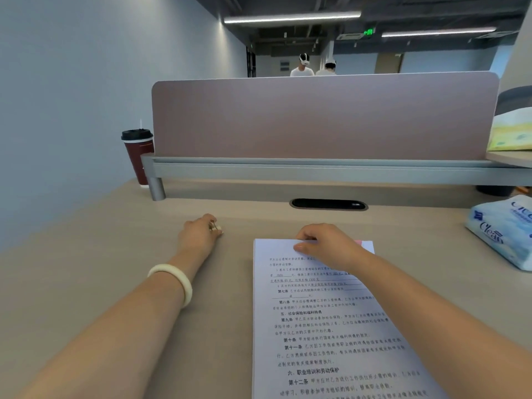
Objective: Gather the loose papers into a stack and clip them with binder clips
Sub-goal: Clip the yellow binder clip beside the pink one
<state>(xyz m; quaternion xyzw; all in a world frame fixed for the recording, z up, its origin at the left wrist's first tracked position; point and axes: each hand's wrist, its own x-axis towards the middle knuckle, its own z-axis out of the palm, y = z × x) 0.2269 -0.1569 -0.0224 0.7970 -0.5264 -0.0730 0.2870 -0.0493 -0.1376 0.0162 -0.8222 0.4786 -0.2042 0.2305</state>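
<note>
Paper stack (pixel 331 326) squared on desk (pixel 86 283), near front edge. Right hand (pixel 325 246) pinching stack's far edge, pink bit beside it, unclear what. Left hand (pixel 201 230) left of stack, closed on small metal clip (pixel 214 226). Clipping step likely; next, carry clip to stack edge, squeeze open.

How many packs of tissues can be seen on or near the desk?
2. One blue tissue pack lies on the desk at the right edge; one yellow-green pack sits on the raised shelf above it. Others may lie outside the view.
</note>
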